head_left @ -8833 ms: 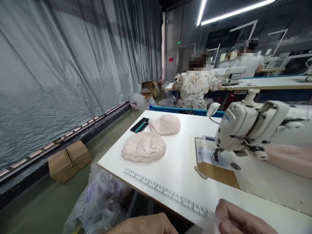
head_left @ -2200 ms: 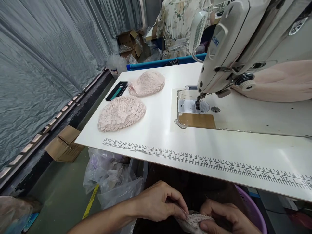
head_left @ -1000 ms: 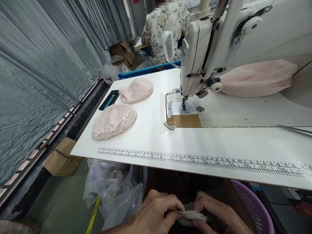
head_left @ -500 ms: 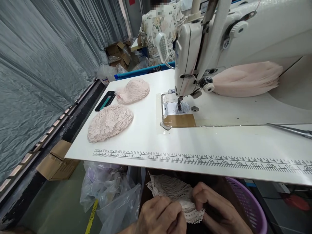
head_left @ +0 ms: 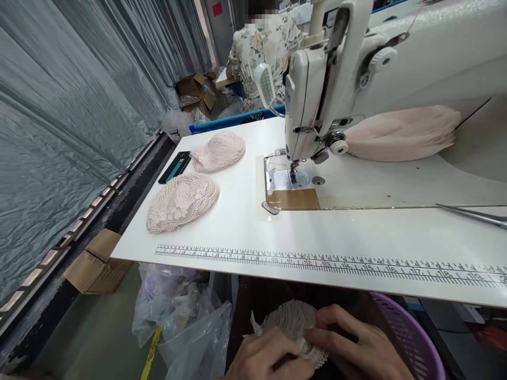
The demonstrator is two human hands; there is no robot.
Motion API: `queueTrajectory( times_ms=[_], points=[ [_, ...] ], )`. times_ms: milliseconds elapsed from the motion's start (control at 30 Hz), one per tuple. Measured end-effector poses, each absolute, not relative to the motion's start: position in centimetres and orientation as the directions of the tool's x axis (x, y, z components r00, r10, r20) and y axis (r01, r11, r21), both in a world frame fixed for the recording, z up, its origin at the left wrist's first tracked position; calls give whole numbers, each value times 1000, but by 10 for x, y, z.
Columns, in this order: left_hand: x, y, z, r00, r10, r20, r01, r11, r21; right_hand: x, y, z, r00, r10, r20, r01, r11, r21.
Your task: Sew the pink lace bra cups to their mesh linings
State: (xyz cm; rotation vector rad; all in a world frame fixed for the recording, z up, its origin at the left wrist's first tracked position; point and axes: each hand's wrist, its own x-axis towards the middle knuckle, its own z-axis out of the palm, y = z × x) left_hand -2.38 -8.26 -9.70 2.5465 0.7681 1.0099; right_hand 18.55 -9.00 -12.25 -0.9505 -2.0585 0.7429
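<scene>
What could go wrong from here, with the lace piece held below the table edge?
Both the left hand and right hand pinch the lace piece low, under the front edge of the table; its open mesh could snag on that edge when lifted.
The pointed metal tool lies at the table's right, tip toward the middle; a reaching hand might catch it.
The phone sits by the left rim and could be knocked off.
</scene>
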Motion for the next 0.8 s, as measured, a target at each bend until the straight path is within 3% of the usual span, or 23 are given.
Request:
queueTrajectory(
  times_ms=[67, 167, 267, 367, 500, 667, 800],
  points=[
    [-29, -79, -89, 591, 695, 408, 335, -673, 660, 186, -85, -113, -535, 790, 300, 275, 498, -822],
    [-29, -65, -75, 633, 774, 25, 391, -347, 853, 187, -76, -96, -645, 737, 201, 128, 364, -923],
    [-18, -51, -71, 691, 647, -322, 482, -81, 872, 191, -70, -85, -672, 728, 132, 52, 224, -973],
    [-7, -48, -77, 589, 619, -520, 524, 197, 829, 195, -74, -90, -561, 827, 28, 53, 70, -996],
    [-5, -57, -85, 422, 668, -613, 426, 451, 784, 186, -92, -118, -367, 915, -166, 68, -152, -986],
    [-16, -67, -85, 364, 713, -599, 309, 514, 800, 162, -108, -150, -288, 939, -189, 258, -114, -959],
    [-25, -72, -85, 344, 743, -574, 280, 502, 818, 165, -111, -145, -243, 960, -139, 320, -56, -946]
  ],
)
